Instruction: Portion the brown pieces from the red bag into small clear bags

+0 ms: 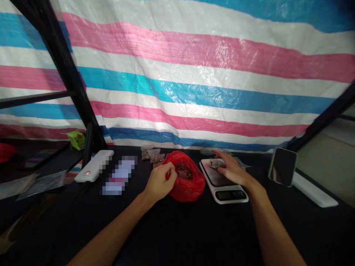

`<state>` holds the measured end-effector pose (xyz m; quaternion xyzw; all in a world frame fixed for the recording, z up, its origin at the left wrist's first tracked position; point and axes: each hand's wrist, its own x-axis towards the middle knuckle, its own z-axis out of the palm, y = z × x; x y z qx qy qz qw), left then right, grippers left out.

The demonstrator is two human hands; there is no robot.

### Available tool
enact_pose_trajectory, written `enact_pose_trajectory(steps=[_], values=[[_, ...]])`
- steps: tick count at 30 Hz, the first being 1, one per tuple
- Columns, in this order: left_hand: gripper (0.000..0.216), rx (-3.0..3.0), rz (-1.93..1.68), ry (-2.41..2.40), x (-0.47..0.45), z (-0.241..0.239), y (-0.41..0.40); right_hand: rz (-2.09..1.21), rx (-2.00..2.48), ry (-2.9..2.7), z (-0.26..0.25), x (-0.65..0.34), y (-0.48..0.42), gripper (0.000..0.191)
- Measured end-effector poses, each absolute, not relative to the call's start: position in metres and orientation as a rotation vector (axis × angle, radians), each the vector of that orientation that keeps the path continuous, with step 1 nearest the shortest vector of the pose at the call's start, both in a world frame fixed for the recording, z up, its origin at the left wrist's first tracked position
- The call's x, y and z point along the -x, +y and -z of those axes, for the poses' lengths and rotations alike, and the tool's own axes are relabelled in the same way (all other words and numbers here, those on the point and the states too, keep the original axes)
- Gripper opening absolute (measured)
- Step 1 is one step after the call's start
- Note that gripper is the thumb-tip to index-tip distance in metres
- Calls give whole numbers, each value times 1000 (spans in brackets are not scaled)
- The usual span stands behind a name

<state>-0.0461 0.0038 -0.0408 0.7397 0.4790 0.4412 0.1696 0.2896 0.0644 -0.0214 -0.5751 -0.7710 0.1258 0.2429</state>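
My left hand (162,180) is closed in a pinch at the left rim of a red plastic bag (188,192). What lies between its fingertips, if anything, I cannot make out. Inside the red bag are small brown bits and what looks like a clear scoop or cup (181,173). My right hand (231,168) reaches over a white kitchen scale (217,192), fingers stretched apart. Between its thumb and fingers a small filled clear bag (217,163) rests on the weighing plate; whether the fingertips touch it is unclear.
Small filled zip bags (156,158) lie behind the red bag. Flat clear plastic (241,162) lies behind the scale. To the left are a white device (95,166) and a blurred-out phone-like item (119,176). A dark-screened phone (283,167) stands at right. A striped sheet (194,81) hangs behind.
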Motion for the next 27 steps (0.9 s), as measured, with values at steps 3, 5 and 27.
enact_pose_trajectory(steps=[3, 5, 27], values=[[23, -2103, -1237, 1334, 46, 42, 2, -313, 1562, -2113, 22, -290, 67, 77], [23, -2113, -1243, 1309, 46, 41, 1, -295, 1507, -2108, 19, -286, 67, 67], [17, -1903, -1365, 1366, 48, 42, 9, -531, 990, -2250, 29, -166, 26, 30]])
